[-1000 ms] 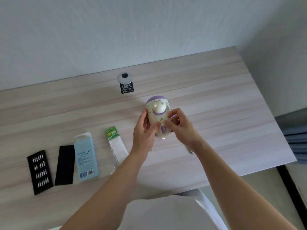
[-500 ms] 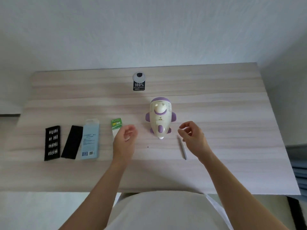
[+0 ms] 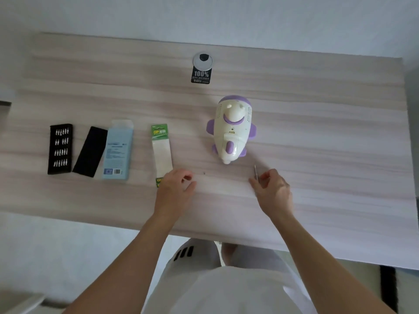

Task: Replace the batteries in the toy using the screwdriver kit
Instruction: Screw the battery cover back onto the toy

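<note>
Toy (image 3: 231, 130) untouched | screwdriver (image 3: 255, 172) mostly hidden (under right hand (image 3: 274, 191)) | grip unclear

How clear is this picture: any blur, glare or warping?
Head view: light is soft and even, no glare; the white-and-purple plastic toy casts a faint shadow on the pale wood-grain table; the wide-angle lens skews the table's edges; small print on the light blue cardboard box is blurred; the thin grey screwdriver by the right hand barely shows.

A pale wood-grain desk (image 3: 317, 123) stands against a plain white wall (image 3: 204, 17) in soft light.
</note>
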`<state>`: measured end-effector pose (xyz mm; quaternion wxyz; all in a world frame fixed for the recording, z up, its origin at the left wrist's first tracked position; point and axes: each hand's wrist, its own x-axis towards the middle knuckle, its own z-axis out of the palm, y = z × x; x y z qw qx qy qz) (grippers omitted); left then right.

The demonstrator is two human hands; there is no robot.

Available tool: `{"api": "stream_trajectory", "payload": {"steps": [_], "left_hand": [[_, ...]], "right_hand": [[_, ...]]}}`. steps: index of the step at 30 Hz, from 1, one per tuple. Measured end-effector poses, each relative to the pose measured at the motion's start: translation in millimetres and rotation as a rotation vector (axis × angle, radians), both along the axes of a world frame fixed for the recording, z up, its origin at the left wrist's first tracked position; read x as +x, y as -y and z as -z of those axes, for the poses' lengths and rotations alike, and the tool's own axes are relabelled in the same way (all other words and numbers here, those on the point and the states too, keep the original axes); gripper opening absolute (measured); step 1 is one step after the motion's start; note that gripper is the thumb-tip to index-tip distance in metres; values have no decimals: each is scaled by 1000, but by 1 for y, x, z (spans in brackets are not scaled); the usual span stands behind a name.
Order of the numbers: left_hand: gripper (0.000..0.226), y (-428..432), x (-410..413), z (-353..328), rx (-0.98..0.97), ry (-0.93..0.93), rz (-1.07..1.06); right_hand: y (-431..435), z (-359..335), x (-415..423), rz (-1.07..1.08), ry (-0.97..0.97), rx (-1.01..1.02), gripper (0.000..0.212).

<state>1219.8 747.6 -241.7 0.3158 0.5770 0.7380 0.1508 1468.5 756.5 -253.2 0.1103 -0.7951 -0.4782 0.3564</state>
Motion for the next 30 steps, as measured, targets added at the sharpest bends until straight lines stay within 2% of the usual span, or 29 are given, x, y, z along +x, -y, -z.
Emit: {"api": "stream_trajectory", "payload": {"steps": [7,10,14,22,30], "left_hand": [[12,-3,14,32,185,-161,90],[23,-4,16,36,197,-178,91],[8,-8,18,39,198,-173,52],[7,-10,24,41,196,-122,5],[13,-16,25,43,189,-206,81]], "right_hand": [[8,8,-12,29,111,28,33],[11,9,-16,39,117,39,35],[12,8,-21,50,111,29,33],[13,10,-17,47,118,37,32],[13,11,-21,13,145,36,26]]}}
